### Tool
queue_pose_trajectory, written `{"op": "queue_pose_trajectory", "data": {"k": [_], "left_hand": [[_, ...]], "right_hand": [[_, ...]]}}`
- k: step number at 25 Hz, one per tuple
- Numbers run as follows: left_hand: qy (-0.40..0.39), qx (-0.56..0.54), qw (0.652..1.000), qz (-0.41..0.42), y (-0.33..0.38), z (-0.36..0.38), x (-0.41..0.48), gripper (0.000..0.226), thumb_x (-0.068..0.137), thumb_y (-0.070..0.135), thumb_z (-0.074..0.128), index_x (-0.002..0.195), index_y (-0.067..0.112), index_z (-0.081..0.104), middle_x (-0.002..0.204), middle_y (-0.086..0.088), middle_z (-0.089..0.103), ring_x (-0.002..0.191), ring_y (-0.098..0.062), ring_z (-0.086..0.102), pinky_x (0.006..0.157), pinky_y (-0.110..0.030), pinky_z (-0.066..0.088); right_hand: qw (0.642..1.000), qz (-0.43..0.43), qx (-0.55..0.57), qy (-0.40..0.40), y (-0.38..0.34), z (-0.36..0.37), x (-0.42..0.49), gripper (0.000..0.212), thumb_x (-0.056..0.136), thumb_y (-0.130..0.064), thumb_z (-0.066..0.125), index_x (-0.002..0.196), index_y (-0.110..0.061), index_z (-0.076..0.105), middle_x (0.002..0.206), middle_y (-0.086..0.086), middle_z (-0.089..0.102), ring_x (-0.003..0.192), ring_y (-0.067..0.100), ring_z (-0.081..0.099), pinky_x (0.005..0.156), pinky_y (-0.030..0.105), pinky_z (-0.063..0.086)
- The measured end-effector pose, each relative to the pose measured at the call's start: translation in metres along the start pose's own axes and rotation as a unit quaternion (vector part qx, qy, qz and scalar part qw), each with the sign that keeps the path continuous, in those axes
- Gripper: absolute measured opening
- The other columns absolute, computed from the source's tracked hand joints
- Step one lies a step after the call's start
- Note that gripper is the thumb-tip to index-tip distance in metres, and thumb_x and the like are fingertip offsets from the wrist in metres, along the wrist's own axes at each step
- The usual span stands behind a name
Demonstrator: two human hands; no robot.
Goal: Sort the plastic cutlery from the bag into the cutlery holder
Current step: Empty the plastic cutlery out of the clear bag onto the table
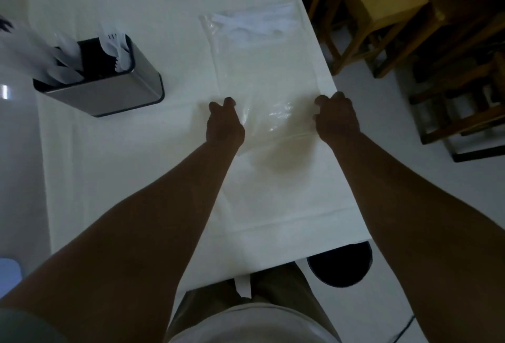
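Bag: a clear plastic bag lies flat on the white worktop, close to its right edge, running from near to far.
Cutlery in bag: white plastic cutlery is bunched at the bag's far end; the kinds of piece are too blurred to tell.
Left grip: the left grip sits at the bag's left edge, toward its near end, with fingers curled and pinching the film.
Right grip: the right grip sits at the bag's right edge, level with the other, with fingers curled onto the film. The film between the 2 is wrinkled and shiny.
Cutlery holder: a brushed-metal cutlery holder stands upright on the left of the worktop, well apart from the bag.
Holder contents: white forks stand tines-up in its right compartment. More white pieces fill the left compartment, too blurred to name.
Right of worktop: wooden chairs stand on the floor, far right.
Near right: a dark round bin stands by the worktop's near corner.
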State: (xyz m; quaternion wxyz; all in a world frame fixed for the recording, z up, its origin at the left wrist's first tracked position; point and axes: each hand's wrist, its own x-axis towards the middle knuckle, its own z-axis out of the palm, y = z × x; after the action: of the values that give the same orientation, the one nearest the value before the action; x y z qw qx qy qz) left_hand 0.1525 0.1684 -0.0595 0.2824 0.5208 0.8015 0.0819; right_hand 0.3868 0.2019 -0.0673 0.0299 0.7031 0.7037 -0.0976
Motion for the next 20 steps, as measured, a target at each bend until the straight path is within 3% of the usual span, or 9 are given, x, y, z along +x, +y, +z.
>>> {"op": "queue_pose_trajectory", "data": {"k": [3, 6, 10, 12, 15, 16, 17, 20], "left_hand": [[0.006, 0.034, 0.999, 0.016, -0.005, -0.001, -0.01, 0.055, 0.084, -0.005, 0.055, 0.13, 0.023, 0.049, 0.127, -0.012, 0.046, 0.119, -0.027, 0.05, 0.095, -0.036, 0.049], [0.016, 0.011, 1.0, 0.003, -0.021, -0.006, -0.023, 0.053, 0.08, -0.01, 0.052, 0.12, 0.025, 0.055, 0.122, -0.009, 0.051, 0.114, -0.025, 0.053, 0.092, -0.035, 0.05], [0.02, 0.009, 1.0, -0.005, -0.076, -0.029, -0.043, 0.048, 0.08, -0.009, 0.053, 0.11, 0.027, 0.058, 0.12, -0.006, 0.049, 0.104, -0.028, 0.059, 0.085, -0.033, 0.052], [0.039, 0.038, 0.998, -0.002, -0.115, -0.045, -0.052, 0.049, 0.078, -0.011, 0.055, 0.109, 0.026, 0.062, 0.12, -0.007, 0.049, 0.105, -0.029, 0.058, 0.089, -0.038, 0.053], [0.076, 0.123, 0.989, 0.029, -0.171, -0.064, -0.062, 0.05, 0.077, -0.01, 0.056, 0.111, 0.024, 0.067, 0.117, -0.009, 0.053, 0.106, -0.031, 0.055, 0.095, -0.041, 0.047], [0.088, 0.151, 0.984, 0.044, -0.187, -0.068, -0.066, 0.048, 0.078, -0.008, 0.055, 0.113, 0.022, 0.068, 0.119, -0.009, 0.054, 0.107, -0.032, 0.053, 0.096, -0.042, 0.044], [0.098, 0.168, 0.979, 0.057, -0.199, -0.07, -0.069, 0.045, 0.08, -0.005, 0.055, 0.115, 0.021, 0.068, 0.122, -0.01, 0.055, 0.111, -0.034, 0.05, 0.097, -0.043, 0.041], [0.115, 0.178, 0.971, 0.108, -0.214, -0.066, -0.081, 0.032, 0.09, 0.017, 0.056, 0.121, 0.015, 0.066, 0.14, -0.013, 0.05, 0.129, -0.036, 0.041, 0.105, -0.046, 0.036]], "right_hand": [[0.999, 0.006, 0.037, 0.002, 0.001, 0.0, -0.015, 0.031, 0.091, 0.0, 0.048, 0.118, -0.009, 0.062, 0.113, 0.021, 0.057, 0.107, 0.038, 0.057, 0.09, 0.041, 0.049], [0.996, 0.018, 0.084, -0.024, -0.011, -0.004, -0.044, 0.034, 0.088, -0.005, 0.049, 0.116, -0.016, 0.066, 0.115, 0.017, 0.061, 0.109, 0.035, 0.059, 0.091, 0.036, 0.049], [0.976, 0.044, 0.161, -0.138, -0.056, 0.003, -0.111, 0.039, 0.073, -0.013, 0.058, 0.11, -0.025, 0.067, 0.107, 0.011, 0.069, 0.1, 0.029, 0.067, 0.087, 0.03, 0.055], [0.961, -0.003, 0.179, -0.209, -0.091, 0.013, -0.156, 0.037, 0.073, -0.015, 0.064, 0.109, -0.021, 0.068, 0.107, 0.009, 0.071, 0.1, 0.024, 0.067, 0.089, 0.024, 0.052], [0.897, -0.078, 0.238, -0.363, -0.151, 0.015, -0.219, 0.038, 0.081, -0.015, 0.07, 0.119, -0.018, 0.066, 0.117, 0.005, 0.066, 0.1, 0.018, 0.063, 0.087, 0.021, 0.048], [0.887, -0.119, 0.24, -0.377, -0.164, 0.014, -0.227, 0.037, 0.083, -0.019, 0.071, 0.12, -0.019, 0.067, 0.117, 0.005, 0.066, 0.101, 0.018, 0.063, 0.089, 0.023, 0.049], [0.895, -0.152, 0.231, -0.35, -0.171, 0.011, -0.223, 0.033, 0.085, -0.024, 0.071, 0.117, -0.02, 0.068, 0.114, 0.005, 0.068, 0.102, 0.02, 0.064, 0.091, 0.026, 0.05], [0.973, -0.127, 0.174, -0.082, -0.163, 0.008, -0.16, 0.025, 0.086, -0.027, 0.064, 0.109, -0.019, 0.07, 0.103, 0.011, 0.07, 0.101, 0.031, 0.065, 0.087, 0.036, 0.053]]}}
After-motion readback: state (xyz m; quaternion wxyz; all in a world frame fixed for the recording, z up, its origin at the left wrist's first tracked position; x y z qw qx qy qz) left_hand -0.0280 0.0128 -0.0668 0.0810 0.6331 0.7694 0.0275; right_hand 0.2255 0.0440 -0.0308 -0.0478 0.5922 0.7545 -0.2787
